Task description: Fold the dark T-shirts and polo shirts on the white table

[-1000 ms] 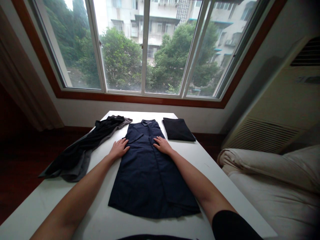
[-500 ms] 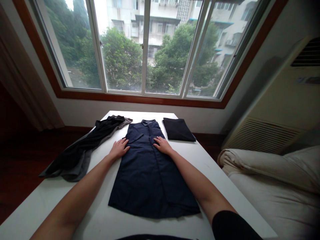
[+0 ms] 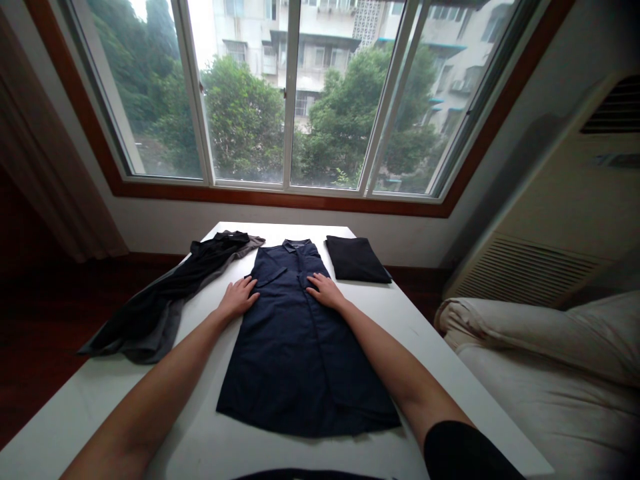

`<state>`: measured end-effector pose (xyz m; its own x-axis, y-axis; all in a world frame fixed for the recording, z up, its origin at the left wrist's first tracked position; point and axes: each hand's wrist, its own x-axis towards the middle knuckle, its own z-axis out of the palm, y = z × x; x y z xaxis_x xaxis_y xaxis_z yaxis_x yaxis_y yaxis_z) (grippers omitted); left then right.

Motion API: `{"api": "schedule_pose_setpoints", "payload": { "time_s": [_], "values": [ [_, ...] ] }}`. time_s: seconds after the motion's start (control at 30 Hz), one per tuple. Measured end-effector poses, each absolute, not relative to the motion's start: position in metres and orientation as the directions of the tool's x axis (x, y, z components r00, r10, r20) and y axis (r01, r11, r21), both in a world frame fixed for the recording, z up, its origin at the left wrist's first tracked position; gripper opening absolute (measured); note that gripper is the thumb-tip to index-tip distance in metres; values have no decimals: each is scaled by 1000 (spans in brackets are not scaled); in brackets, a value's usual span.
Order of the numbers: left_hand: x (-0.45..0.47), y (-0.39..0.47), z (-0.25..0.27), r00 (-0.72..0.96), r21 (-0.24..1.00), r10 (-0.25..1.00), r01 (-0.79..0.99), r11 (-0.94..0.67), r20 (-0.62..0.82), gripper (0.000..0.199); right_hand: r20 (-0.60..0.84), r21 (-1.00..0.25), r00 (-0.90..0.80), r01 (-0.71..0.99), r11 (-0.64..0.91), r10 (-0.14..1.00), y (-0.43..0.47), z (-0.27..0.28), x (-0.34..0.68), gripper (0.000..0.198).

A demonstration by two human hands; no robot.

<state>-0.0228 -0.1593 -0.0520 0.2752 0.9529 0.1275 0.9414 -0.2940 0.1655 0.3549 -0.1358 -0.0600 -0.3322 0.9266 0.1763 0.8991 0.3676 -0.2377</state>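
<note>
A dark navy button-up shirt (image 3: 293, 360) lies spread out on the white table (image 3: 200, 420), its collar toward the window and its hem toward me. No sleeves stick out at its sides. My left hand (image 3: 239, 297) rests at the shirt's left edge, fingers stretched out, their tips on the cloth. On the right part of the shirt, near the chest, my right hand (image 3: 325, 291) lies with its fingers apart. Neither hand grips anything.
Black and grey garments (image 3: 165, 307) are draped along the table's left edge and hang partly over it. A folded black cloth (image 3: 357, 259) lies at the far right. Beside the table stand a beige sofa (image 3: 545, 360) and a floor air conditioner (image 3: 540, 267).
</note>
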Motion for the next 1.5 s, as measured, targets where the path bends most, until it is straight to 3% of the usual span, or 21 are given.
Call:
{"api": "schedule_pose_setpoints", "payload": {
  "time_s": [0.7,0.87,0.97,1.1,1.23,1.3,1.5],
  "values": [
    [-24,-158,-55,275,168,954,941,-293,123,62,185,-234,-334,899,371,924,-140,-56,353,61],
    [-27,-150,-55,264,237,944,922,-307,196,57,193,-237,-359,886,398,913,-146,-39,343,50],
    [-28,-137,-52,177,388,940,876,-285,291,48,245,-266,-496,792,550,833,-163,-22,318,38],
    [-29,-118,-45,41,620,971,763,-183,235,41,307,-284,-711,566,774,632,-212,-3,260,32],
    [-30,-103,-33,52,678,985,720,-150,162,42,273,-161,-899,308,938,342,-269,7,201,30],
    [-29,-97,-25,60,704,989,697,-139,136,43,230,-116,-939,233,966,254,-291,10,179,32],
    [-17,-83,-6,10,711,997,700,-65,82,36,-1,-199,-966,253,947,258,-333,21,143,41]
  ]
}}
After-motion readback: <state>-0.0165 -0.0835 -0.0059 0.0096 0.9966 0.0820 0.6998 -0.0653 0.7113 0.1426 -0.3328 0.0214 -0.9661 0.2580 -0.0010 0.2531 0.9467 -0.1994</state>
